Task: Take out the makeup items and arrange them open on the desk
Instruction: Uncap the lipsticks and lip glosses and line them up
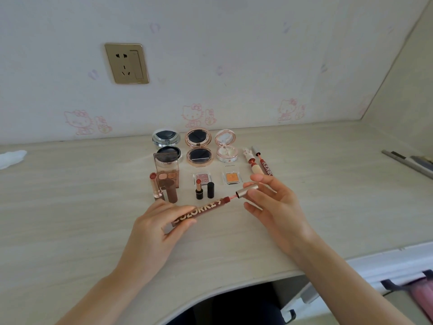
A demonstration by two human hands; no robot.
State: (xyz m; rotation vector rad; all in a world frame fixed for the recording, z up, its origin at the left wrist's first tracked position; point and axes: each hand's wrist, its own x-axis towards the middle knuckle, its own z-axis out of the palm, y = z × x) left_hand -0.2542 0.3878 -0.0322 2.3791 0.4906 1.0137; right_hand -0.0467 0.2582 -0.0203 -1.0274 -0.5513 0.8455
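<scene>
Most of the arranging looks done: along the back of the desk three compacts stand open in a row, a silver-rimmed cushion compact, a rose-gold compact and a pale pink highlighter compact. In front of them sit an eyeshadow palette with its lid raised, a small pink single eyeshadow pan and an orange one. Nearer the person stand an uncapped pink-gold lipstick beside its brown cap, and a black lipstick beside its black cap. To the right lie an opened cream-coloured lip gloss and a dark red lip glaze, side by side, both uncapped. The step in hand is the opening of a second dark red lip glaze tube, held just above the desk in front of the lipsticks. The left hand is closed around the tube's lower end, thumb across the lettering. The right hand pinches the metallic wand cap between thumb and fingers, the other fingers loosely spread; the cap is pulled partly clear, with a pinkish stem showing between it and the tube. What seems left is to lay the tube and wand down, probably beside the other glosses; whether more items wait out of view cannot be told.
</scene>
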